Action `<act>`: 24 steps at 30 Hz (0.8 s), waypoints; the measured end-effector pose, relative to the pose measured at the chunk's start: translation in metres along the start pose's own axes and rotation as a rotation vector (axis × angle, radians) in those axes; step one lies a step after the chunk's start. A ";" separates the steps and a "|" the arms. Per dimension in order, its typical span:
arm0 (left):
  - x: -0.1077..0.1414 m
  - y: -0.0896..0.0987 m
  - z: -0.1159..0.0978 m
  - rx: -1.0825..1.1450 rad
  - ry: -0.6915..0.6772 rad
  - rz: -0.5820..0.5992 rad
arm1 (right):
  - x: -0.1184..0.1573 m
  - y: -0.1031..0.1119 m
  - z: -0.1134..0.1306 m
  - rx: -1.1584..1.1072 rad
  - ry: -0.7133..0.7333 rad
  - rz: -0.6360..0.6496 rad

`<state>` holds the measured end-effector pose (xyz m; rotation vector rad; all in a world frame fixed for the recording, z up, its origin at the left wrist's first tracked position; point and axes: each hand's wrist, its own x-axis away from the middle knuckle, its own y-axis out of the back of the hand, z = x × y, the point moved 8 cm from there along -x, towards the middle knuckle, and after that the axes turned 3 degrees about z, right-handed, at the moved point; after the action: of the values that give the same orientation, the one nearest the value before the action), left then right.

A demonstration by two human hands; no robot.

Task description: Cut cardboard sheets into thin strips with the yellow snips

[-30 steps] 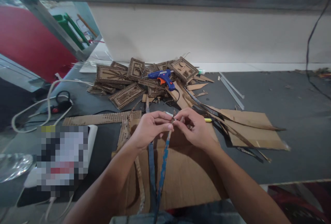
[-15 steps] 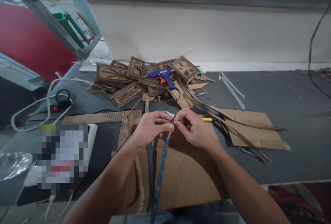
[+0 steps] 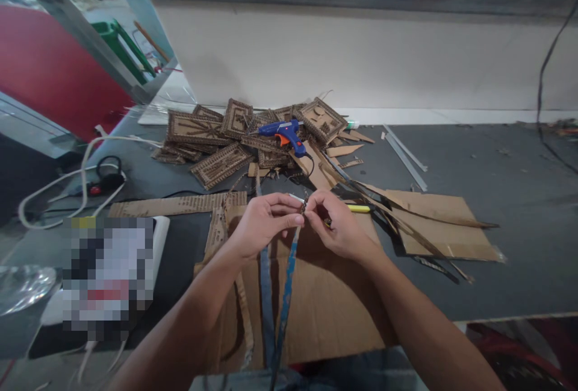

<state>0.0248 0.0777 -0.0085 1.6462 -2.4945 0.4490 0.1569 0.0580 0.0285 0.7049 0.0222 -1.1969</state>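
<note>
Head view: one left hand [image 3: 266, 225], thumb and fingers pinching a narrow blue-patched strip [image 3: 288, 276] near its upper end; one right hand [image 3: 338, 228], thumb and forefinger closed on the strip's tip, just beside the left. Strip runs down from both hands above a large brown cardboard sheet [image 3: 334, 306], toward the person's lap. Beside it, one second bluish strip [image 3: 266, 294]. Beyond the hands, as I see from the room: one blue glue gun [image 3: 293, 133] resting on a pile of decorated cardboard panels [image 3: 221, 165]. Right: two pale strips [image 3: 405, 162] on the dark tabletop [image 3: 519, 198].
</note>
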 end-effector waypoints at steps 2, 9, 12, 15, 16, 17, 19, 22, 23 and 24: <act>0.000 0.000 0.000 -0.003 -0.001 0.005 | 0.000 0.000 0.000 -0.003 0.000 0.002; 0.000 0.000 0.003 0.014 -0.001 0.006 | -0.001 0.000 0.001 -0.004 0.014 0.020; -0.001 0.000 0.004 0.021 0.000 0.013 | -0.001 0.000 0.001 -0.007 0.009 0.027; -0.001 0.000 0.004 0.027 -0.006 0.016 | -0.001 0.000 0.002 -0.004 0.014 0.031; -0.001 0.000 0.004 0.029 -0.007 0.017 | -0.001 0.000 0.002 -0.005 0.015 0.032; -0.001 0.000 0.004 0.031 -0.008 0.018 | 0.000 0.000 0.002 -0.005 0.014 0.032; -0.001 0.000 0.004 0.038 -0.006 0.018 | 0.000 -0.001 0.001 -0.001 0.012 0.031; 0.000 -0.001 0.003 0.053 0.006 0.028 | -0.001 0.001 0.003 0.023 0.028 0.005; 0.000 -0.002 0.002 0.055 0.009 0.039 | -0.001 0.003 0.004 0.031 0.041 -0.014; 0.000 -0.002 0.002 0.055 0.012 0.053 | -0.001 0.005 0.005 0.037 0.059 -0.033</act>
<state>0.0272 0.0764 -0.0101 1.5943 -2.5448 0.5361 0.1587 0.0570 0.0356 0.7743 0.0609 -1.2103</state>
